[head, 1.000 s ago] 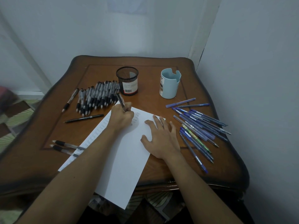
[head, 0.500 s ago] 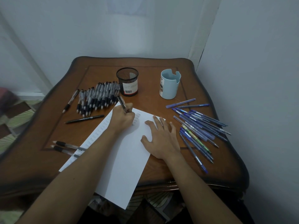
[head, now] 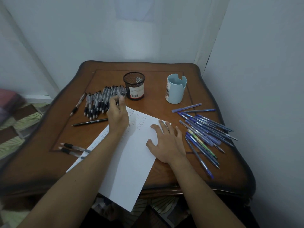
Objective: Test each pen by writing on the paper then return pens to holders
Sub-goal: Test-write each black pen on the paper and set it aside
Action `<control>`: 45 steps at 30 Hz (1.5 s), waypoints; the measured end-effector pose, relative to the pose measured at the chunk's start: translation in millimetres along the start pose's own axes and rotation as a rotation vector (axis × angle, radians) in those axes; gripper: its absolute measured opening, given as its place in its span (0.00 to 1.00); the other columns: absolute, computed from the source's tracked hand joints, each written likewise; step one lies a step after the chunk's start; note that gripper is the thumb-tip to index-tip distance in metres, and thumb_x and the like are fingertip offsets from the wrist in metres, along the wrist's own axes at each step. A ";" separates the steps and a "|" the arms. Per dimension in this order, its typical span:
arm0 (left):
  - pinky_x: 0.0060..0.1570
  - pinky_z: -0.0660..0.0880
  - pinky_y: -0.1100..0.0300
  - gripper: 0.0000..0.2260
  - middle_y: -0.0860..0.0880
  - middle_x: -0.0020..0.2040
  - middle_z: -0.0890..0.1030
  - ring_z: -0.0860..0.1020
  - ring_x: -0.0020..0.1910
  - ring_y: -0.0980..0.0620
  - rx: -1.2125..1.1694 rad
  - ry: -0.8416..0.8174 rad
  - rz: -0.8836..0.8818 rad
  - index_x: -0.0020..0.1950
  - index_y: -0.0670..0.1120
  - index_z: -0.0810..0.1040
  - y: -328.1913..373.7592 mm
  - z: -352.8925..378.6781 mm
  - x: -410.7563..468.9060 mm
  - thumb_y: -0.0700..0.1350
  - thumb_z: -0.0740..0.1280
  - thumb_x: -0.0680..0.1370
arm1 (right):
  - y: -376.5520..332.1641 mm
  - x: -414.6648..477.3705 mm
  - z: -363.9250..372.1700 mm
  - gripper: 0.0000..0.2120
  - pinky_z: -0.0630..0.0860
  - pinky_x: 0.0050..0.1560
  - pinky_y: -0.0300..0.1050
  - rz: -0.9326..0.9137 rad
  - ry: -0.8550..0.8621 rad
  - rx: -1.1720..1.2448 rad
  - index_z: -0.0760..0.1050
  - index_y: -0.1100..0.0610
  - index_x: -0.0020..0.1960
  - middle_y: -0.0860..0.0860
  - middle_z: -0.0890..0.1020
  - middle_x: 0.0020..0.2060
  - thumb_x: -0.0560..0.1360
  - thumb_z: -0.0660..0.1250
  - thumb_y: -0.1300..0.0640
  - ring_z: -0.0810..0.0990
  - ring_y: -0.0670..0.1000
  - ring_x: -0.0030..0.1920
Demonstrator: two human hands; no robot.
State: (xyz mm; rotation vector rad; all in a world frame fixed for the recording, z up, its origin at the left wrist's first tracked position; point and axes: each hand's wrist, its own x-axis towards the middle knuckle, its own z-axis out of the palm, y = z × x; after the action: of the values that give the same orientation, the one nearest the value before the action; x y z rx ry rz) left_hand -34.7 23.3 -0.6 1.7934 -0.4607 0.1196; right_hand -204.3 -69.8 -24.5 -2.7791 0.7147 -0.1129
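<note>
My left hand [head: 117, 115] grips a black pen [head: 119, 94] above the top left corner of the white paper [head: 131, 163], the pen's upper end pointing toward the black mesh holder [head: 134, 86]. Small written marks [head: 139, 121] show on the paper beside that hand. My right hand [head: 166, 143] lies flat with fingers spread on the paper's right edge. A row of black pens [head: 98, 102] lies left of the mesh holder. A pile of blue pens [head: 204, 134] lies to the right, below the light blue holder [head: 176, 91].
A single black pen [head: 89, 122] lies left of my left hand, and two more black pens [head: 74, 149] sit partly under the paper's left edge. The paper overhangs the wooden table's [head: 164, 73] front edge. Walls close in behind and on the right.
My left hand has lifted the pen off the paper and moved it up and slightly left, toward the mesh holder. My right hand has stayed flat on the paper.
</note>
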 end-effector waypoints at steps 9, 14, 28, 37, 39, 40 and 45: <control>0.34 0.81 0.53 0.17 0.44 0.31 0.80 0.78 0.25 0.55 0.176 0.074 0.003 0.46 0.42 0.82 -21.3 -60.7 32.4 0.51 0.60 0.85 | 0.5 0.3 0.0 0.33 0.43 0.77 0.60 -0.001 -0.001 -0.017 0.56 0.41 0.77 0.47 0.53 0.81 0.74 0.48 0.32 0.49 0.51 0.80; 0.59 0.77 0.45 0.17 0.38 0.65 0.76 0.79 0.56 0.38 0.647 0.075 -0.215 0.73 0.50 0.73 -21.9 -87.1 61.9 0.48 0.59 0.85 | -0.3 0.5 -0.1 0.31 0.44 0.77 0.60 -0.004 0.002 -0.016 0.57 0.41 0.77 0.47 0.54 0.80 0.76 0.50 0.33 0.49 0.52 0.80; 0.68 0.67 0.40 0.21 0.35 0.68 0.71 0.68 0.68 0.35 0.759 -0.073 -0.171 0.75 0.45 0.70 -27.6 -90.9 60.7 0.40 0.60 0.81 | -1.5 -1.8 -3.3 0.30 0.43 0.77 0.59 0.003 -0.002 -0.025 0.56 0.41 0.77 0.47 0.54 0.80 0.77 0.50 0.34 0.48 0.51 0.80; 0.64 0.71 0.40 0.06 0.54 0.47 0.81 0.76 0.43 0.56 0.737 -0.304 0.055 0.50 0.51 0.82 -16.8 -118.5 3.2 0.45 0.66 0.78 | -3.5 -3.9 -7.1 0.28 0.43 0.77 0.60 0.003 -0.007 -0.017 0.57 0.41 0.77 0.47 0.53 0.81 0.79 0.53 0.35 0.49 0.51 0.80; 0.66 0.67 0.42 0.05 0.60 0.42 0.79 0.74 0.42 0.62 0.755 -0.454 0.044 0.44 0.55 0.80 -17.1 -128.0 -8.7 0.48 0.65 0.78 | -4.2 -4.5 -7.4 0.28 0.43 0.77 0.59 0.005 -0.011 -0.019 0.56 0.41 0.77 0.47 0.53 0.81 0.79 0.53 0.35 0.49 0.51 0.80; 0.66 0.65 0.44 0.05 0.61 0.42 0.78 0.73 0.43 0.63 0.765 -0.502 0.044 0.43 0.55 0.80 -17.2 -133.0 -14.7 0.50 0.65 0.77 | -4.7 -4.8 -7.5 0.28 0.43 0.77 0.59 0.006 -0.010 -0.017 0.57 0.41 0.77 0.47 0.53 0.81 0.79 0.53 0.35 0.49 0.51 0.80; 0.54 0.56 0.52 0.15 0.60 0.46 0.73 0.70 0.52 0.58 0.718 -0.610 0.072 0.47 0.57 0.77 -22.1 -162.3 -36.3 0.59 0.57 0.67 | -5.1 -4.6 -8.1 0.28 0.43 0.77 0.60 0.009 -0.014 -0.021 0.56 0.41 0.77 0.47 0.53 0.81 0.79 0.53 0.35 0.49 0.51 0.80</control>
State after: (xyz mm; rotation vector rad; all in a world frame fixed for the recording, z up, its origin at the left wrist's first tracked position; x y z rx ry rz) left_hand -34.1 190.6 12.5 2.5198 -1.0082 -0.2553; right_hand -207.2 -65.2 -15.3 -2.7936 0.7287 -0.0846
